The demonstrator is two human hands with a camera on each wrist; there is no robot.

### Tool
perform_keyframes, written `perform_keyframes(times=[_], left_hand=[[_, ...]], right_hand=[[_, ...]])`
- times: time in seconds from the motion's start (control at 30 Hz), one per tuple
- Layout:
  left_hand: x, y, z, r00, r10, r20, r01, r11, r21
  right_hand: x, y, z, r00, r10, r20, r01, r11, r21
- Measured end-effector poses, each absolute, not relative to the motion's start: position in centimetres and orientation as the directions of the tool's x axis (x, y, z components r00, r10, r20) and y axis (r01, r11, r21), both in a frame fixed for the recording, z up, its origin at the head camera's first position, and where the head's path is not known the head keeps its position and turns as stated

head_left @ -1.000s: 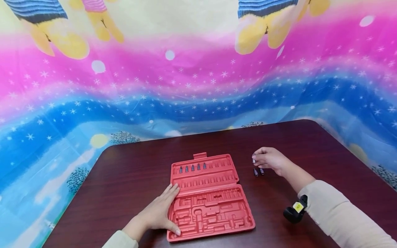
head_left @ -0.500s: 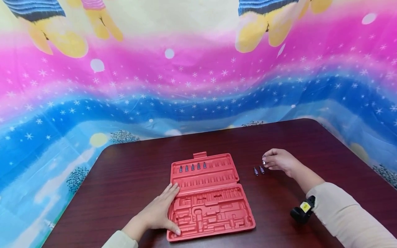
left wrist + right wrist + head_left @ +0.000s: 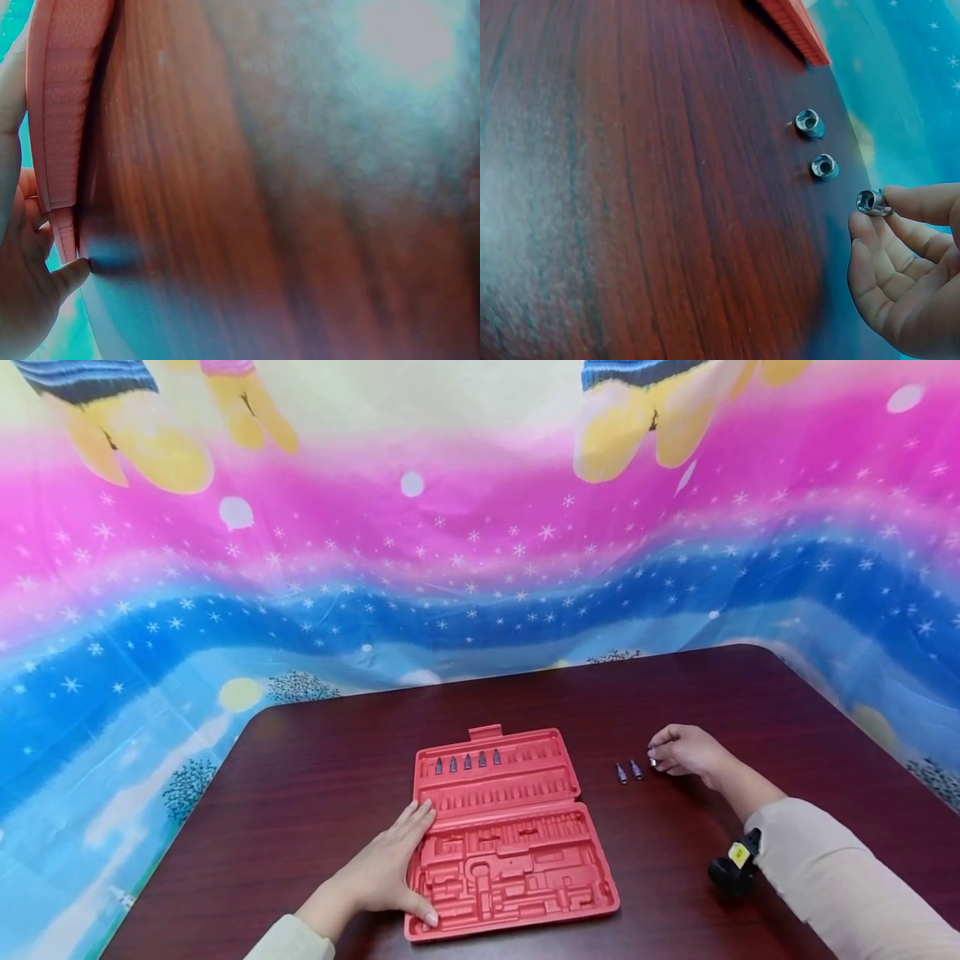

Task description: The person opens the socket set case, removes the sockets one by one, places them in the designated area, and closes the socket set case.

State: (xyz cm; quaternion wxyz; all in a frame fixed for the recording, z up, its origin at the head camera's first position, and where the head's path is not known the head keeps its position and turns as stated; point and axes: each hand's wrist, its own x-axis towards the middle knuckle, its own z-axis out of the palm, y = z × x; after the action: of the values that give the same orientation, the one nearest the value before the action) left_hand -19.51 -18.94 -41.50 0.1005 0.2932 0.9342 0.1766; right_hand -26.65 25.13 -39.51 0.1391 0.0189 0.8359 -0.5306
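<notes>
A red plastic tool case (image 3: 517,868) lies unfolded on the table, its moulded recesses facing up. My left hand (image 3: 378,868) rests on the case's left edge, fingers fairly straight and thumb over the near corner. Several dark bit sockets (image 3: 467,762) stand in a row in the far half of the case. To the right of the case, my right hand (image 3: 690,753) pinches another bit socket (image 3: 871,202) between thumb and fingertips, its metal end showing in the right wrist view. Two more bit sockets, one left (image 3: 622,773) and one right (image 3: 636,769), lie on the table beside that hand.
The dark red-brown wooden table (image 3: 360,735) has rounded far corners. Behind it hangs a colourful printed cloth (image 3: 450,552). A black wrist camera (image 3: 735,864) sits under the right sleeve.
My right hand has moved right and slightly nearer with the bit socket, from above the two loose ones to beside them. The left hand has stayed on the case.
</notes>
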Motion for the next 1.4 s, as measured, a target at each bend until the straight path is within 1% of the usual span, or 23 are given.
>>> perform_keyframes(times=[0.23, 0.63, 0.77, 1.07, 1.4], left_hand=[[-19.48, -18.97, -41.41, -0.802, 0.593, -0.077, 0.524, 0.758, 0.389], [-19.48, -18.9, -41.33, -0.81, 0.579, -0.092, 0.506, 0.77, 0.388], [-19.48, -18.92, -41.43, -0.813, 0.574, -0.096, 0.498, 0.772, 0.394], [-19.6, -18.9, -41.52, -0.817, 0.57, -0.092, 0.498, 0.776, 0.387], [-19.56, -18.84, -41.44, -0.818, 0.565, -0.105, 0.487, 0.779, 0.395]], right_hand=[[-26.97, 25.01, -40.13, -0.96, -0.114, -0.257, 0.174, 0.478, -0.861], [-27.09, 24.49, -40.37, -0.968, -0.131, -0.215, 0.108, 0.555, -0.825], [-27.16, 24.46, -40.42, -0.965, -0.138, -0.223, 0.111, 0.557, -0.823], [-27.24, 24.44, -40.5, -0.959, -0.104, -0.265, 0.167, 0.548, -0.82], [-27.09, 24.23, -40.56, -0.963, -0.098, -0.25, 0.16, 0.542, -0.825]])
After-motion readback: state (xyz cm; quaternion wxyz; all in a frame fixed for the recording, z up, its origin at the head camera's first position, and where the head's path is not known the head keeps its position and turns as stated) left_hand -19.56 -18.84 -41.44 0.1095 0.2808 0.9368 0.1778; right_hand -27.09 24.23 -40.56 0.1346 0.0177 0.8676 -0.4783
